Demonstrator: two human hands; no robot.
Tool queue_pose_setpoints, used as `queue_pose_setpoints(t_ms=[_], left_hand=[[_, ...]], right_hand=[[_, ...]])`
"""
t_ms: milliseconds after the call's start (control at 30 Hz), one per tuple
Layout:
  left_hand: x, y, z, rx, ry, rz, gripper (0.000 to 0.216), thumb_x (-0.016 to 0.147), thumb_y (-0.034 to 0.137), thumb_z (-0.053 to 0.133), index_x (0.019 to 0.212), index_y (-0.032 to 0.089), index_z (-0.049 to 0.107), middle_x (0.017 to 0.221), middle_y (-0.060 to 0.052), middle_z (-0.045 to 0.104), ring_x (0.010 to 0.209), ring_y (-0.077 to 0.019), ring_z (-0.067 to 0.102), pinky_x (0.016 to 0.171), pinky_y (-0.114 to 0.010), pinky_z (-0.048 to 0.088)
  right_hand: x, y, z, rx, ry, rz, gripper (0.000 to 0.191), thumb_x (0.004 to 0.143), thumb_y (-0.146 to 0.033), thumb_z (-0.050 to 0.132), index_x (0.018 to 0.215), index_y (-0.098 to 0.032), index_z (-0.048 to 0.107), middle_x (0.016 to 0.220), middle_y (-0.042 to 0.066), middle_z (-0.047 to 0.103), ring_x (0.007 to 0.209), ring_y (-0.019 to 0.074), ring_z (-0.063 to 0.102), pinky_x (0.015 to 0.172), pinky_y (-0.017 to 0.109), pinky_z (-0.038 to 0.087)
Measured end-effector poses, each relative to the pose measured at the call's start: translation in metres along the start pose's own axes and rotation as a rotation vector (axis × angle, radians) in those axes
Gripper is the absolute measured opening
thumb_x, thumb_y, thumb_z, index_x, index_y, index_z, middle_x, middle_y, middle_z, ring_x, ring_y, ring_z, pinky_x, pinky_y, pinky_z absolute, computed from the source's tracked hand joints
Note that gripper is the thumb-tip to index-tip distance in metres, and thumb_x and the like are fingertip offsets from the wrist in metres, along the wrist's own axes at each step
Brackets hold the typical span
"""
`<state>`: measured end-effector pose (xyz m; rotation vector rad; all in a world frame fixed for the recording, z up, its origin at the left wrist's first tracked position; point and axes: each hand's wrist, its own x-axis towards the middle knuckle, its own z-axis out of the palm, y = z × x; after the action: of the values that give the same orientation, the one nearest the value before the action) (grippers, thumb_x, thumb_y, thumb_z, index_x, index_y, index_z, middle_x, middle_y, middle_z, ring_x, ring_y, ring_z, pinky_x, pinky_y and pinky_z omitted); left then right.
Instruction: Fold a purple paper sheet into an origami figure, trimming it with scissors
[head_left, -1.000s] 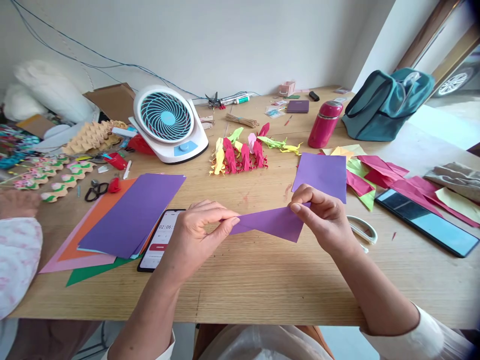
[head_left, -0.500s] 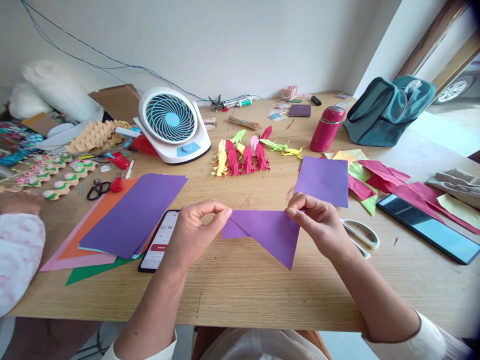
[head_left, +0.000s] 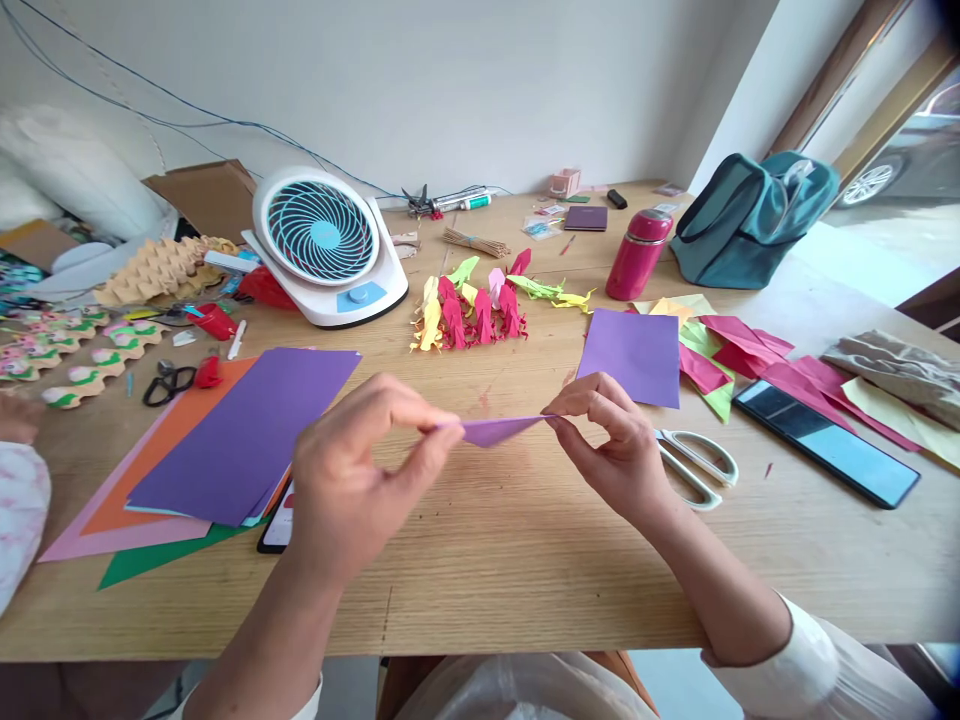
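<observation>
I hold a folded purple paper (head_left: 495, 430) above the wooden table (head_left: 525, 560), seen almost edge-on. My left hand (head_left: 352, 480) pinches its left tip between thumb and fingers. My right hand (head_left: 615, 445) pinches the right end. A purple square sheet (head_left: 630, 355) lies flat just beyond my right hand. White-handled scissors (head_left: 694, 465) lie to the right of that hand. A stack of coloured sheets with purple on top (head_left: 240, 435) lies left of my left hand, partly covering a phone (head_left: 276, 525).
A white desk fan (head_left: 322, 245), folded paper figures (head_left: 472, 305), a red flask (head_left: 637, 255), a teal bag (head_left: 750, 215), a dark tablet (head_left: 825, 440) and red and yellow paper scraps (head_left: 757, 355) lie on the table. Another person's sleeve (head_left: 19, 500) is at the left edge.
The purple paper has tilted from a hanging triangle to nearly flat and edge-on, and both hands have lifted it slightly. The view has shifted a little.
</observation>
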<state>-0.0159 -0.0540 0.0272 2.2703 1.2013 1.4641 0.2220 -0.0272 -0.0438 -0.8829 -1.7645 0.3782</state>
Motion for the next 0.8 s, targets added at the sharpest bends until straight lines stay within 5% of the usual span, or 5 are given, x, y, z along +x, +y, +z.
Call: queue_pose_setpoints(t_ms=[167,333,400,600,800], left_hand=[[-0.036,0.031,0.01,0.217,-0.265,0.359,0.014,0.082,0.009,0.071,0.089,0.019,0.065,0.087,-0.003,0.069,0.086,-0.0184,0.066,0.083,-0.035,0.054],[-0.096,0.021,0.052,0.254,-0.581,0.272,0.008,0.09,0.01,0.059,0.087,0.016,0.062,0.121,-0.012,0.068,0.123,-0.0261,0.061,0.109,-0.044,0.05],[-0.112,0.017,0.061,0.227,-0.692,0.217,0.013,0.093,0.029,0.062,0.092,0.016,0.063,0.13,-0.015,0.065,0.13,-0.0314,0.056,0.108,-0.048,0.051],[-0.111,0.004,0.068,0.297,-0.746,0.138,0.023,0.099,0.014,0.048,0.12,0.013,0.057,0.134,-0.016,0.061,0.117,-0.0245,0.064,0.099,-0.041,0.057],[-0.101,-0.01,0.077,0.311,-0.794,0.213,0.013,0.098,0.015,0.048,0.102,0.014,0.06,0.138,-0.016,0.059,0.134,-0.0293,0.052,0.112,-0.048,0.045]], right_hand=[[-0.012,0.011,-0.006,-0.257,-0.183,-0.085,0.032,0.093,-0.006,0.053,0.116,-0.024,0.066,0.112,0.009,0.065,0.101,0.0232,0.062,0.087,0.042,0.051],[-0.057,0.017,-0.032,-0.41,-0.439,0.062,0.039,0.095,-0.01,0.051,0.131,-0.022,0.059,0.12,0.012,0.065,0.108,0.0262,0.061,0.09,0.046,0.051],[-0.077,0.01,-0.04,-0.396,-0.448,0.103,0.035,0.097,-0.012,0.049,0.129,-0.022,0.061,0.119,0.012,0.066,0.105,0.0256,0.062,0.087,0.046,0.052],[-0.12,-0.031,-0.034,-0.332,-0.461,0.142,0.027,0.098,-0.014,0.048,0.118,-0.018,0.066,0.119,0.013,0.069,0.099,0.0251,0.063,0.085,0.044,0.051],[-0.146,-0.057,-0.009,-0.359,-0.438,-0.005,0.03,0.097,-0.013,0.053,0.125,-0.013,0.064,0.125,0.013,0.07,0.11,0.0242,0.064,0.087,0.041,0.052]])
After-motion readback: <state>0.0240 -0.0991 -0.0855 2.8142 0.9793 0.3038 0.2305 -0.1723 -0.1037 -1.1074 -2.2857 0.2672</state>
